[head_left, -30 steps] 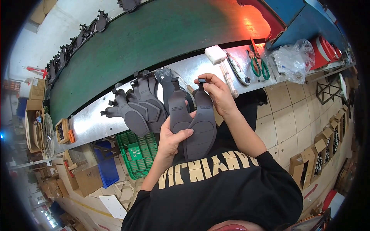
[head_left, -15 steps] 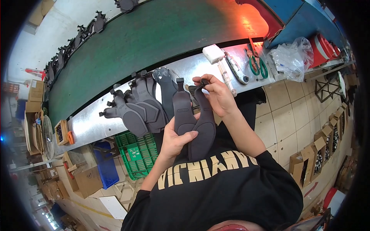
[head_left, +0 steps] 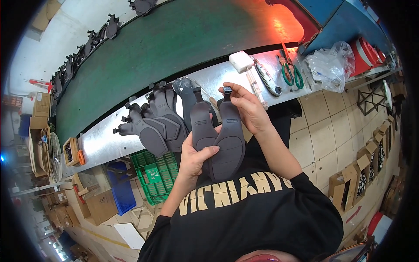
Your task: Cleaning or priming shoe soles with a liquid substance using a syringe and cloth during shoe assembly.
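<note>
Two dark grey, paddle-shaped padded pieces are held in front of my chest, each with a rounded lower end and a narrow neck ending in a small black tab. My left hand (head_left: 193, 158) is closed on both, its thumb across the lower part of the right piece (head_left: 230, 153), which overlaps the left piece (head_left: 200, 120). At the right piece's tab, my right hand (head_left: 249, 110) is closed, with its fingers around the tab's top and side. A pile of similar pieces (head_left: 152, 136) lies on the metal ledge to the left, beside a dark foot-shaped form (head_left: 185, 98).
Beyond the metal ledge (head_left: 102, 139) runs a green belt (head_left: 152, 48), with more grey pieces along its far edge. On the ledge's right lie a white block (head_left: 241, 61), a utility knife (head_left: 267, 78), green-handled scissors (head_left: 292, 74) and a plastic bag (head_left: 329, 65). Below stands a green crate (head_left: 152, 174).
The right piece's neck has turned from edge-on to face me, so its tab shows upright. Both pieces have spread slightly apart at the top, and my left hand has moved a little left.
</note>
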